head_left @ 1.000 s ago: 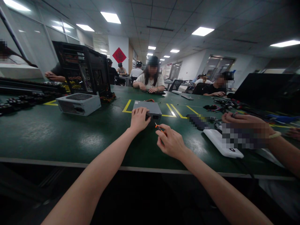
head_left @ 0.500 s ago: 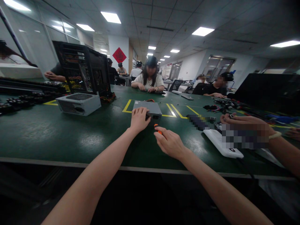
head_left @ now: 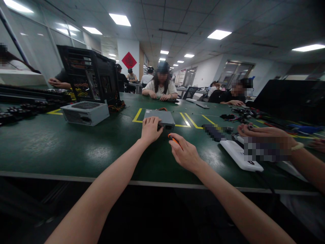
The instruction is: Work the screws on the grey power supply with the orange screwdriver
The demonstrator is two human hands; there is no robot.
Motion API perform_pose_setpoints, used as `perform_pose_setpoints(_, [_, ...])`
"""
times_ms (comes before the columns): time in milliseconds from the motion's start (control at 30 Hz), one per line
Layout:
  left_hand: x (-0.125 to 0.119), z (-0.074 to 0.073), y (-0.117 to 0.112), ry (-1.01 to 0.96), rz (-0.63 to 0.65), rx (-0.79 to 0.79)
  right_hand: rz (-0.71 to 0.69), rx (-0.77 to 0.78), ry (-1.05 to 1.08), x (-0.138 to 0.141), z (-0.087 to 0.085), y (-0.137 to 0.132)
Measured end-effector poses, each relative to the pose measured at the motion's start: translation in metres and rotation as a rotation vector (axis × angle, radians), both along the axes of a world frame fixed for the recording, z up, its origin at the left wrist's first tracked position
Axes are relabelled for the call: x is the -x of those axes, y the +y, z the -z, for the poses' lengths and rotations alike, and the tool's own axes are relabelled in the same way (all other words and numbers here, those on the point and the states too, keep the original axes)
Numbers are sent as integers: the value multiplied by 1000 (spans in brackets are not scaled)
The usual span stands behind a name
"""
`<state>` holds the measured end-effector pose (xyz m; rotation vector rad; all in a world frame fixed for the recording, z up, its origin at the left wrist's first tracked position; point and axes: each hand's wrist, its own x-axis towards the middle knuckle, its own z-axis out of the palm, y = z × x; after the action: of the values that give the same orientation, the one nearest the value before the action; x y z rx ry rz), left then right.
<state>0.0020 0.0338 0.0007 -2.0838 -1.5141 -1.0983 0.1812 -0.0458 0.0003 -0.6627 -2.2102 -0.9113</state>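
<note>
A flat grey computer power supply (head_left: 165, 117) lies on the green table in front of me, its socket end facing me. My left hand (head_left: 151, 129) grips its near left corner, fingers over the top and thumb at the near side. Just below and right of it, my right hand (head_left: 186, 152) is closed around an orange and black screwdriver (head_left: 175, 140). Most of the tool is hidden by the fingers, and I cannot make out its tip. A gap shows between the screwdriver and the power supply's near end.
A second, larger power supply (head_left: 85, 112) stands left, before an open black computer case (head_left: 92, 76). On the right lie a white power bank-like block (head_left: 241, 156) and cables (head_left: 238, 113). Another person's hand (head_left: 264, 131) reaches in from the right. A person (head_left: 161, 86) sits opposite.
My right hand has shifted slightly right, and the screwdriver's angle in its fingers has changed, with more orange showing. My left hand and the power supply stay put.
</note>
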Motion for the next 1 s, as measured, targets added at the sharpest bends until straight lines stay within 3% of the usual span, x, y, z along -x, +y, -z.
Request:
perform_pose_setpoints(233, [0,0,-1,9,-7,-5,58,-6,48,-3,2,3])
perform_pose_setpoints(433, [0,0,-1,11,-12,-5,38,-3,-64,0,2,1])
perform_pose_setpoints(600, [0,-1,-1,11,-7,0,58,-10,79,-2,3,5])
perform_pose_setpoints(800, [0,-1,-1,7,-5,-16,2,29,-24,0,2,1])
perform_pose_setpoints(1000, [0,-2,-1,1,4,6,41,-9,79,-1,3,4])
